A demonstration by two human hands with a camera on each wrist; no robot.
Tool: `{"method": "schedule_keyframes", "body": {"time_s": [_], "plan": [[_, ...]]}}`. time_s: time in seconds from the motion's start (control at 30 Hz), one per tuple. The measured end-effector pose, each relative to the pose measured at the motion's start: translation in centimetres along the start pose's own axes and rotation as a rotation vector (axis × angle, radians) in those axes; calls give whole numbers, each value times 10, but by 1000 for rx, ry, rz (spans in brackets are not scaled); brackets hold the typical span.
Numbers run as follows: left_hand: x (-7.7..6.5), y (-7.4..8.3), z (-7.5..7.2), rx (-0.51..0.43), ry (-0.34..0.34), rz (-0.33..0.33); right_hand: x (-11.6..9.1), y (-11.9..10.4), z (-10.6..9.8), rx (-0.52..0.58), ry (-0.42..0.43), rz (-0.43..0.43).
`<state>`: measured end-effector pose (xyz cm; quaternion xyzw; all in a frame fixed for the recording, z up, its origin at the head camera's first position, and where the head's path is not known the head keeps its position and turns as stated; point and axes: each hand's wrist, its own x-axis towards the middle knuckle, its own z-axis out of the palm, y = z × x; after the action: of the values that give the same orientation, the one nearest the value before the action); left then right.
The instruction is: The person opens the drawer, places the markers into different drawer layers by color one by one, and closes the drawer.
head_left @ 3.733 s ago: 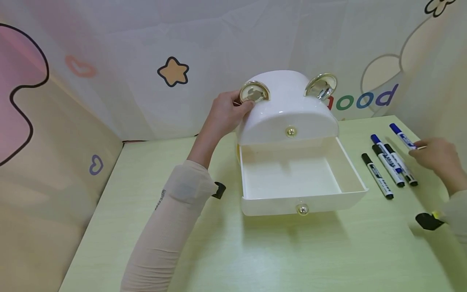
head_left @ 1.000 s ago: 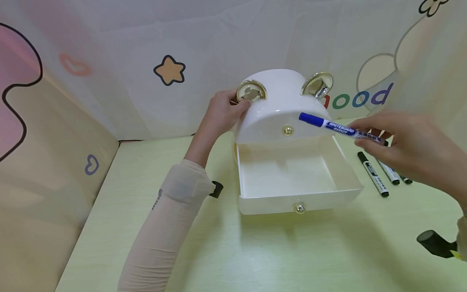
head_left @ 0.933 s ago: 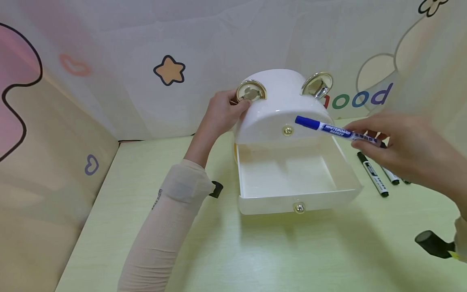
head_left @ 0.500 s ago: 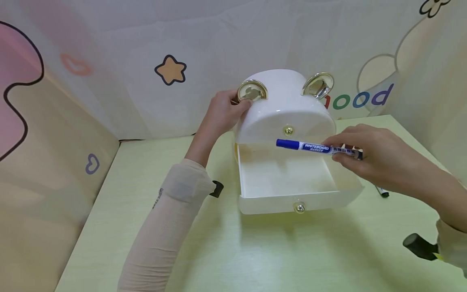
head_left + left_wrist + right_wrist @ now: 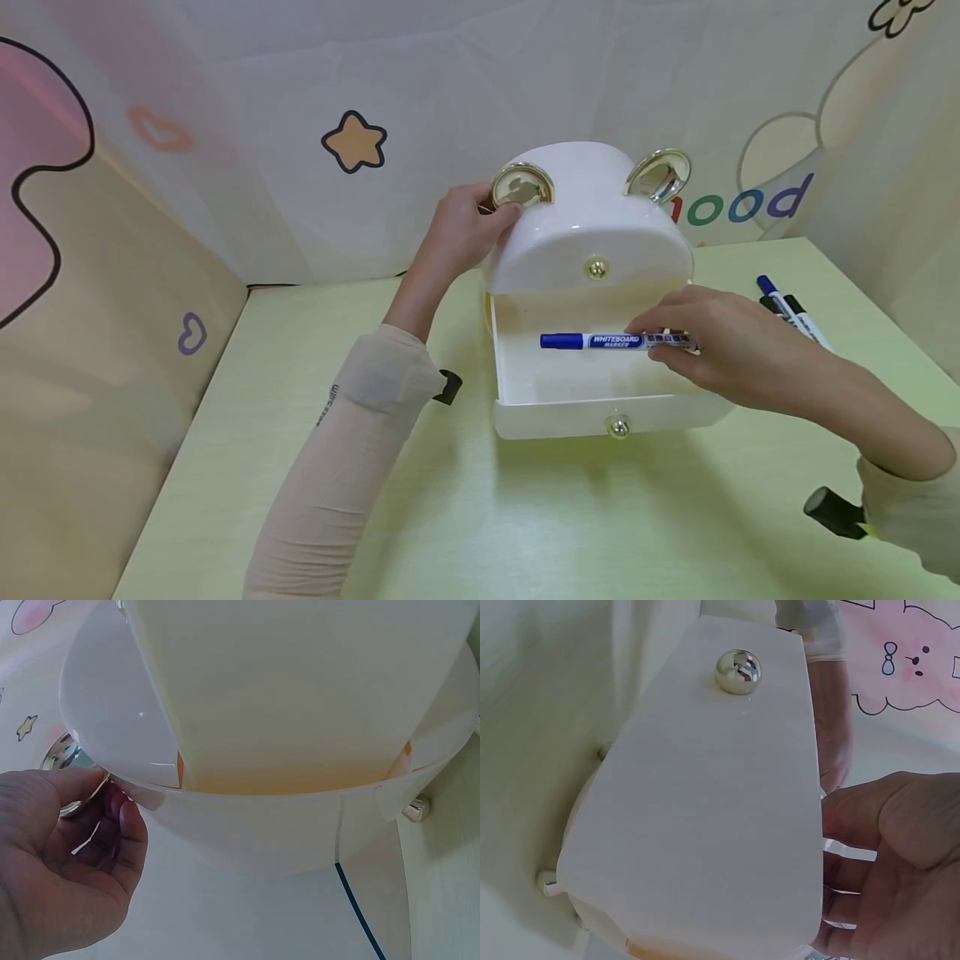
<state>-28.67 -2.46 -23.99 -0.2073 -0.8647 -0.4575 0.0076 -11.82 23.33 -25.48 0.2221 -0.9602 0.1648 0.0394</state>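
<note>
A glossy white storage box [image 5: 577, 187] with two gold, ear-like discs stands on the table, its lower drawer [image 5: 555, 421] pulled out toward me. My left hand [image 5: 467, 229] pinches the left gold disc [image 5: 522, 185] between thumb and fingers; the left wrist view shows this from the side. Over the drawer's opening, my right hand [image 5: 738, 346] holds a blue-capped whiteboard marker [image 5: 611, 342] level by its rear end, cap pointing left. Whether the marker touches the drawer floor, I cannot tell. In the right wrist view the drawer front [image 5: 690, 795] hides the marker and some fingertips.
Several other markers, one blue-capped [image 5: 766, 285] and others black-capped, lie on the pale green table [image 5: 337, 475] to the right, partly behind my right hand and forearm. A printed cloth backdrop [image 5: 262, 167] closes off the back and sides.
My right hand has taken the blue-capped marker from the table at the right, carried it left and lowered it over the drawer. My left hand has stayed on the gold disc.
</note>
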Motion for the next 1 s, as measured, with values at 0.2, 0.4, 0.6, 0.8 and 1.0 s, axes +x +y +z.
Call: {"method": "schedule_keyframes", "body": {"time_s": [0.2, 0.4, 0.6, 0.8, 1.0], "plan": [[0, -1, 0, 4, -8, -5, 4, -1, 8, 23, -36, -6], [-1, -1, 0, -2, -7, -4, 6, -2, 13, 31, -55, -4], [0, -2, 0, -10, 0, 9, 8, 0, 19, 59, -65, -63], [0, -2, 0, -11, 1, 6, 9, 4, 23, 77, -80, -83], [0, -1, 0, -9, 6, 11, 9, 4, 22, 81, -75, -57]]}}
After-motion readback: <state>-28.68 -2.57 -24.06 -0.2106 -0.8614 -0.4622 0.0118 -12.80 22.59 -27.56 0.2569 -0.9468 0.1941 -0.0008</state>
